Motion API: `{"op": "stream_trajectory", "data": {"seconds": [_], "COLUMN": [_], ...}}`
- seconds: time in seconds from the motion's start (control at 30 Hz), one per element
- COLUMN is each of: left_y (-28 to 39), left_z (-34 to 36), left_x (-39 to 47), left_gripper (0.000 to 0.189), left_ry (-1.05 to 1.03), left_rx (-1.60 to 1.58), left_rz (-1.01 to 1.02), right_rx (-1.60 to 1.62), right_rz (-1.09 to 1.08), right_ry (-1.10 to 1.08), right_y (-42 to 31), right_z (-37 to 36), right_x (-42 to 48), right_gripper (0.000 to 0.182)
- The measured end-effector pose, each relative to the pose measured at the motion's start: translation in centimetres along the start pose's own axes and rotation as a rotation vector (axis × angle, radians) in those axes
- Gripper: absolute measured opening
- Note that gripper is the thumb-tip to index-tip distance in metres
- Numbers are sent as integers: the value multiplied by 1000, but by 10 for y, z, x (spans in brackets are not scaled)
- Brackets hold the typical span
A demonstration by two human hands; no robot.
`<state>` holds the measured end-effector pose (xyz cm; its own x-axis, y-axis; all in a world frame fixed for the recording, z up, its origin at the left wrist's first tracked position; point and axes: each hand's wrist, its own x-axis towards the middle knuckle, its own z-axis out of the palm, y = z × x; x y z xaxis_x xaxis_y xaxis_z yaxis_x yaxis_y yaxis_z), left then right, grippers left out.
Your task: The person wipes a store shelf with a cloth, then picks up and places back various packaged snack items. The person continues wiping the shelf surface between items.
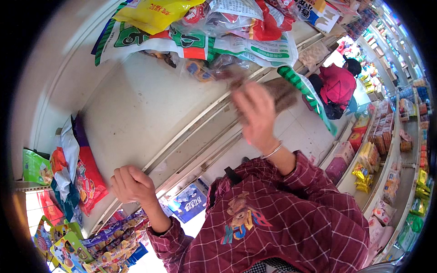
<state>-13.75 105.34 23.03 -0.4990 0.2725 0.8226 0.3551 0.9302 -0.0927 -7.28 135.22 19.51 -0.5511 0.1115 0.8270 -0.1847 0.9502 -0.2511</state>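
Observation:
My right hand [256,116], blurred by motion, is over the front edge of a pale shelf board [136,112]. Its fingers are closed on a brown cloth [281,94], which is also blurred and sticks out past the knuckles. Lower left, my left hand [133,184] is curled into a loose fist at the shelf's front edge; nothing shows in it. White and green plastic snack bags [249,51] are heaped at the far end of the board, with a yellow packet [157,13] on top. Dark marks and specks dot the board.
Red snack bags [88,174] and a green packet [36,167] stand at the left end. Below hang strips of small packets [112,239]. A blue carton [189,203] sits under the shelf. Across the aisle run stocked shelves [368,160]. A person in red [336,82] crouches farther along.

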Motion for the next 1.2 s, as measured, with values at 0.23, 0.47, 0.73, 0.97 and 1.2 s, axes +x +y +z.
{"op": "stream_trajectory", "data": {"seconds": [0.23,0.47,0.73,0.97,1.2], "left_y": [-6,0,0,-6,-3], "left_z": [-2,2,1,0,0], "left_x": [-3,-1,-1,-2,-1], "left_gripper": [25,26,25,22,23], "left_ry": [-26,-6,44,22,22], "left_rx": [-22,15,-4,-13,4], "left_rz": [1,-13,-15,1,3], "right_rx": [171,65,28,9,73], "right_rz": [-181,-73,-141,-240,-326], "right_ry": [-171,-52,-44,-69,-53], "right_y": [-23,-4,14,29,4], "right_z": [1,-7,-10,-16,-5], "right_x": [9,19,21,26,30], "right_gripper": [42,47,49,41,35]}}
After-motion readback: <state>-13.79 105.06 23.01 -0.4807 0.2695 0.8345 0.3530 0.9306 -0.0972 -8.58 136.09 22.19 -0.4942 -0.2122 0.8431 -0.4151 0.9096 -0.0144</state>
